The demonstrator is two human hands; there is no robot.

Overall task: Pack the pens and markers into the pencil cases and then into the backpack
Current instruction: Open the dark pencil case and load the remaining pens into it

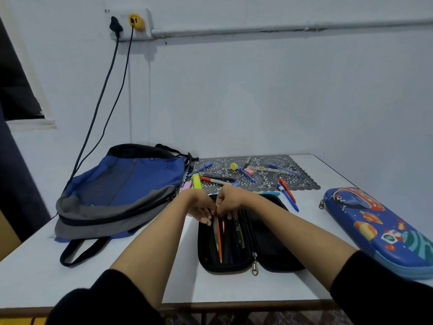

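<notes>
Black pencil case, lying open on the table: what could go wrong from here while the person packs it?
1. The left hand and right hand crowd the far end of the black pencil case; the orange pen inside could get pushed out.
2. The blue space pencil case lies near the table's right edge, close to the right forearm; a nudge might drop it.
3. Loose pens on the patterned mat may roll away.
</notes>
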